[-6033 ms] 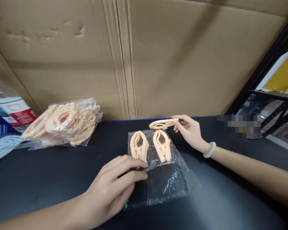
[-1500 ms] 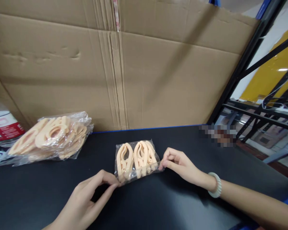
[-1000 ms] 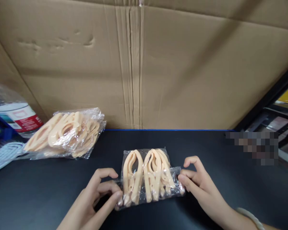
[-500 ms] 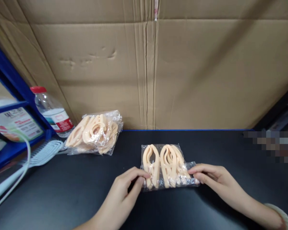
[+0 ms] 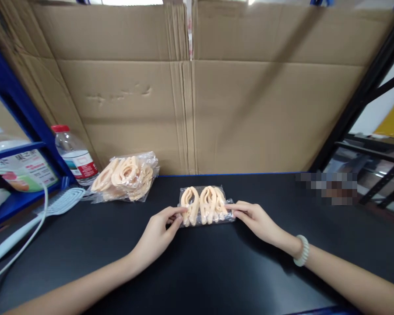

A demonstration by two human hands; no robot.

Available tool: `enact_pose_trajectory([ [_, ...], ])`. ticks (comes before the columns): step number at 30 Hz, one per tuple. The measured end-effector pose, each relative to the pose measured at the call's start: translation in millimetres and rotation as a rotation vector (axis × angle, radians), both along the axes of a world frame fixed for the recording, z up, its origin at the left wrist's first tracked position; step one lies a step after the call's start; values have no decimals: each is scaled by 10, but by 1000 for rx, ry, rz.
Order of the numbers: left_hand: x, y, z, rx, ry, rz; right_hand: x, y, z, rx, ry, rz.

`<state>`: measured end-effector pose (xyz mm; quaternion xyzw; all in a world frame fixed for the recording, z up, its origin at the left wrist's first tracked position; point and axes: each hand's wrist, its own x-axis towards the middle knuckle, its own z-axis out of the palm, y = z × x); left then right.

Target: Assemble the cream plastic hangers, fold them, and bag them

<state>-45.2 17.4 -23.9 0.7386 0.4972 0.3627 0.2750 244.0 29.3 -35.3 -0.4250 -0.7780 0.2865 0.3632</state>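
Observation:
A clear plastic bag of peach folding hangers (image 5: 209, 205) lies flat on the black table, its looped pieces side by side. My left hand (image 5: 160, 228) pinches the bag's lower left edge between thumb and fingers. On the other side, my right hand (image 5: 254, 219) grips the right edge, where the film is bunched, with its index finger reaching over the wrapped pieces. A pale beaded bracelet (image 5: 302, 250) circles my right wrist.
More bagged peach hangers (image 5: 126, 177) are piled at the back left, beside a red-capped bottle (image 5: 75, 157). A light blue hairbrush (image 5: 61, 202) and a white cable (image 5: 39, 225) lie at the left. Behind the table stands a cardboard wall (image 5: 124, 109); a black rack (image 5: 374, 153) is at the right.
The camera view has pulled back and tilted up, so the bag and hands look smaller and farther left. Both hands still hold the bag, and my right index finger now stretches further over it.

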Motion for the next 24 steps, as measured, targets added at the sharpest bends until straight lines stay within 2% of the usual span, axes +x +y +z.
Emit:
enact_pose_trajectory([
  [5,7,-14,28,127,128,15,-23,2,-25,39,-2,14],
  [11,-37,-46,26,222,278,-39,-64,-49,4,33,-41,36],
  [17,-72,-48,-11,390,382,-76,-82,-53,-31,136,-97,-36],
  [20,-91,-33,1,525,428,-88,-80,-36,-45,142,-123,-50],
  [24,-109,1,39,795,608,-169,-80,-16,-55,171,-160,-74],
])
